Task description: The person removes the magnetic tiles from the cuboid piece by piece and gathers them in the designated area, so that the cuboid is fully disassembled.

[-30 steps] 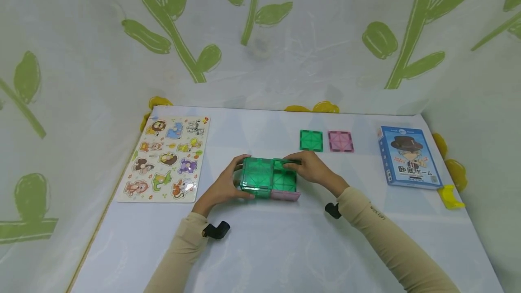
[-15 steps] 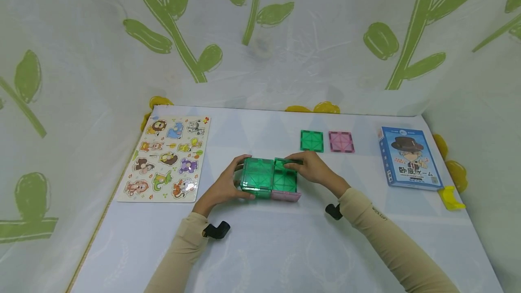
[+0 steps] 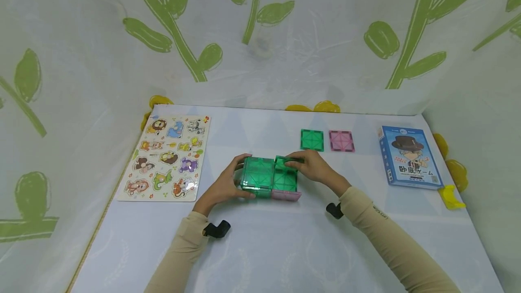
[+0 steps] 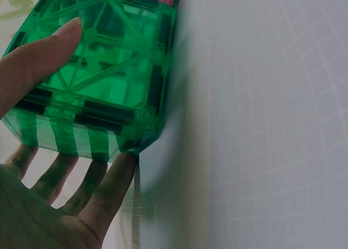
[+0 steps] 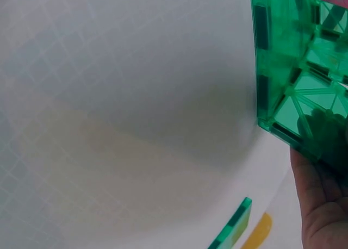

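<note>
A box built of clear green magnetic tiles (image 3: 258,173) stands on the white table, its left part roofed over. To its right is a top-open section with a pink magnetic tile (image 3: 286,195) as its front wall. My left hand (image 3: 225,187) grips the roofed part, thumb on the near face and fingers at the left side (image 4: 65,135). At the open section's back, my right hand (image 3: 313,167) pinches a green magnetic tile (image 3: 281,161). Part of that hand shows through green plastic in the right wrist view, so its fingertips are partly hidden.
Behind my right hand lie a loose green tile (image 3: 312,140) and a loose pink tile (image 3: 341,141). An animal puzzle board (image 3: 164,159) is at the left. On the right are a blue game box (image 3: 410,157) and a yellow plastic piece (image 3: 451,197).
The green tile in my right hand has shifted slightly toward the back. My left hand keeps its grip in nearly the same place.
</note>
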`<state>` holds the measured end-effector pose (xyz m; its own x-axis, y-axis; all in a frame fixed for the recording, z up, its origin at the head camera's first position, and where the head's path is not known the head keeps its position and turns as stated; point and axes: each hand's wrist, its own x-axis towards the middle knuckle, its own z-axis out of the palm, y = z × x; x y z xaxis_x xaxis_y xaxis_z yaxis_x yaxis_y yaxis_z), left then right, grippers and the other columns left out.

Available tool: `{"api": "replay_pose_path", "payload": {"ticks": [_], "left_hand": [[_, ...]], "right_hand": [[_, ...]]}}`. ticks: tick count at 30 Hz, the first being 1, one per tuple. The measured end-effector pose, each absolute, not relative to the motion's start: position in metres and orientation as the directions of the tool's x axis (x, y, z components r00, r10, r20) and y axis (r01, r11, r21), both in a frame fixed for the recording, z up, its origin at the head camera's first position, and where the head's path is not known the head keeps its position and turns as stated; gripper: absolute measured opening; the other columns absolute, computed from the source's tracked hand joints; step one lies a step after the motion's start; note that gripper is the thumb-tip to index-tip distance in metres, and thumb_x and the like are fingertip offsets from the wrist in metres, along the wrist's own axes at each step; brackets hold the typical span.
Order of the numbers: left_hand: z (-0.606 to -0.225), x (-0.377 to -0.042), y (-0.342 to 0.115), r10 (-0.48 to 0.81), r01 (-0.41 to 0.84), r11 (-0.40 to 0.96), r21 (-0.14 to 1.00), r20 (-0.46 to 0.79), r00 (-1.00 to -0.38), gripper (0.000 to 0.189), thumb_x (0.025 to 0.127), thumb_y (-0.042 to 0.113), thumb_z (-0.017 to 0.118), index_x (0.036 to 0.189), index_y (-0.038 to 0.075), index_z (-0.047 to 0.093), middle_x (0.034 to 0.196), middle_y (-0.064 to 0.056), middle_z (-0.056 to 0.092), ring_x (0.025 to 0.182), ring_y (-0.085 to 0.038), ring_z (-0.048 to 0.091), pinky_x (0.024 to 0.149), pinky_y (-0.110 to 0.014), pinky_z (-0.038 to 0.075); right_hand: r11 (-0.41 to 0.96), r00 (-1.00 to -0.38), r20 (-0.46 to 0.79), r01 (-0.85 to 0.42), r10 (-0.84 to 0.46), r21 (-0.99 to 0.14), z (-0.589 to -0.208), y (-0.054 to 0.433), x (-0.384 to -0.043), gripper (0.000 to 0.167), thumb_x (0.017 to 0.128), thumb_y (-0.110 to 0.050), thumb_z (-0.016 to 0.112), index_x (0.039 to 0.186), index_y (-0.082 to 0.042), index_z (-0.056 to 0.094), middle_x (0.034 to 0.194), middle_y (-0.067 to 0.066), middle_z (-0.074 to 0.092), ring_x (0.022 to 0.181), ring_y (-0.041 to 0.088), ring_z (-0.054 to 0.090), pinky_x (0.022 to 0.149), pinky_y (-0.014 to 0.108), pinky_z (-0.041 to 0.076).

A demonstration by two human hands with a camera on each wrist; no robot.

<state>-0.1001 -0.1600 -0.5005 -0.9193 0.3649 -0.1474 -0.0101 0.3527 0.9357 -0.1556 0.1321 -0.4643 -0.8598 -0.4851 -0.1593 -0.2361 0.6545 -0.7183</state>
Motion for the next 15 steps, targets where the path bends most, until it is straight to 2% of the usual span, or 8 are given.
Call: {"api": "replay_pose_path", "payload": {"ticks": [4, 8, 12, 15], "left_hand": [[-0.501, -0.1, -0.161, 0.368, -0.017, 0.34, 0.94, -0.15, -0.917, 0.113, 0.063, 0.011, 0.095, 0.154, 0.029, 0.029, 0.159, -0.014, 0.036, 0.149, -0.043, 0.031, 0.111, -0.064, 0.042], [-0.501, -0.099, -0.161, 0.37, -0.023, 0.332, 0.943, -0.153, -0.916, 0.113, 0.063, 0.01, 0.094, 0.153, 0.028, 0.029, 0.159, -0.013, 0.035, 0.149, -0.043, 0.03, 0.111, -0.063, 0.042], [-0.502, -0.099, -0.161, 0.371, -0.022, 0.333, 0.943, -0.152, -0.916, 0.112, 0.064, 0.011, 0.094, 0.153, 0.028, 0.029, 0.159, -0.014, 0.035, 0.149, -0.043, 0.03, 0.111, -0.063, 0.042], [-0.501, -0.099, -0.161, 0.371, -0.023, 0.334, 0.942, -0.154, -0.916, 0.113, 0.063, 0.011, 0.094, 0.153, 0.03, 0.029, 0.159, -0.013, 0.035, 0.149, -0.043, 0.03, 0.112, -0.063, 0.042]], "right_hand": [[0.674, -0.88, -0.158, -0.217, -0.448, -0.706, -0.466, 0.134, -0.156, 0.034, 0.1, -0.025, 0.062, 0.128, -0.007, 0.069, 0.128, 0.014, 0.07, 0.116, 0.028, 0.064, 0.098, 0.048, 0.055], [0.688, -0.909, -0.137, -0.193, -0.395, -0.7, -0.468, 0.136, -0.156, 0.037, 0.101, -0.027, 0.06, 0.129, -0.004, 0.067, 0.126, 0.016, 0.07, 0.114, 0.03, 0.064, 0.096, 0.049, 0.056], [0.689, -0.919, -0.117, -0.194, -0.377, -0.699, -0.472, 0.14, -0.157, 0.035, 0.103, -0.027, 0.057, 0.124, 0.0, 0.067, 0.113, 0.017, 0.071, 0.099, 0.026, 0.061, 0.085, 0.044, 0.054], [0.686, -0.919, -0.118, -0.19, -0.375, -0.702, -0.475, 0.144, -0.156, 0.035, 0.106, -0.027, 0.052, 0.125, 0.0, 0.063, 0.107, 0.015, 0.068, 0.095, 0.024, 0.057, 0.083, 0.04, 0.052]]}}
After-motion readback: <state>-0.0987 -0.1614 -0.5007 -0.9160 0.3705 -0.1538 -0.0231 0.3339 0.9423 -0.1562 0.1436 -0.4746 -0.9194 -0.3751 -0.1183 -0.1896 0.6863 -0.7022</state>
